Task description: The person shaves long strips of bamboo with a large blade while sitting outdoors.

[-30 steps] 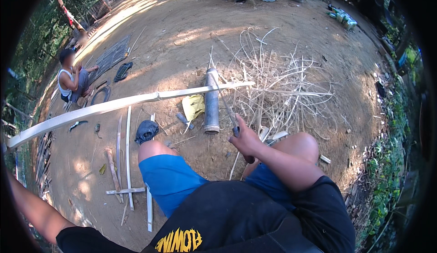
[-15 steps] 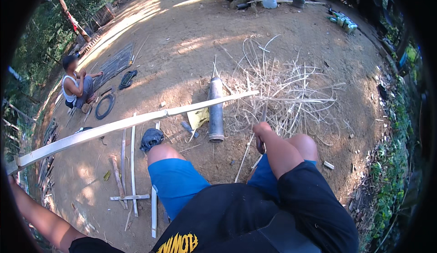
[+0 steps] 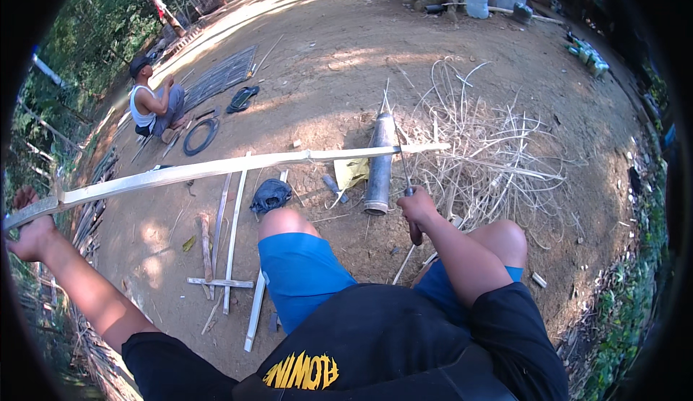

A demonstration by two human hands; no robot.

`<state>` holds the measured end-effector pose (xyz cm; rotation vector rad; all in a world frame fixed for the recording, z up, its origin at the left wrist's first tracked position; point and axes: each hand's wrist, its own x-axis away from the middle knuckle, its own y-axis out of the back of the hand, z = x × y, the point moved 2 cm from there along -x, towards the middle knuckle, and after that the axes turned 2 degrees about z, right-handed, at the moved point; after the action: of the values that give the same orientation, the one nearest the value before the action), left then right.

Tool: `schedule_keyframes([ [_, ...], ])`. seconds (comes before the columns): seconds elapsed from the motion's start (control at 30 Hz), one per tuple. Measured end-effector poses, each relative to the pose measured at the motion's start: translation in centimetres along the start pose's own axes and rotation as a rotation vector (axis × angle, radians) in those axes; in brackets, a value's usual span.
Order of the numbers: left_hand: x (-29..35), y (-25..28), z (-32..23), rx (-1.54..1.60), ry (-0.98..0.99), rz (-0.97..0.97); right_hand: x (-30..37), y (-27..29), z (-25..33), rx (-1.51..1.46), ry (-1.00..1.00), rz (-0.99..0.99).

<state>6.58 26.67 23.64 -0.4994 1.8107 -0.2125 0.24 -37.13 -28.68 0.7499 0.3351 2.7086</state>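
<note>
Long pale split bamboo strip [image 3: 238, 164] spans from my left hand [image 3: 29, 231], clamped on its near end, across the grey bamboo tube [image 3: 379, 163] | right hand [image 3: 417, 210] closed round a dark-handled knife [image 3: 413, 217] just before the tube | strip looks light, springy, sharp-edged; I'd grip its flat faces.

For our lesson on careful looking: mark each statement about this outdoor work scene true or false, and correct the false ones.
1. The left hand grips one end of a long bamboo strip. True.
2. The right hand is empty. False: it holds a knife.
3. The strip's far end rests across a grey pipe. True.
4. A second person stands at the pipe. False: that person sits far off on the ground.
5. The ground is paved. False: it is bare dirt.
</note>
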Motion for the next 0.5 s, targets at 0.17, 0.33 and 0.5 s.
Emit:
schedule_keyframes([
  [0.17, 21.9, 2.1, 1.5, 0.144, 0.543, -0.372, -0.6, 2.0, -1.8, -0.041, -0.037, -0.069],
  [0.33, 33.9, 4.7, -0.6, 0.144, 0.738, -0.739, 2.4, 1.4, 0.4, -0.275, -0.021, 0.014],
  [0.5, 28.1, -5.1, 3.1, 0.118, 0.694, -0.309, 0.8, 3.3, -3.0, -0.382, -0.078, -0.030],
])
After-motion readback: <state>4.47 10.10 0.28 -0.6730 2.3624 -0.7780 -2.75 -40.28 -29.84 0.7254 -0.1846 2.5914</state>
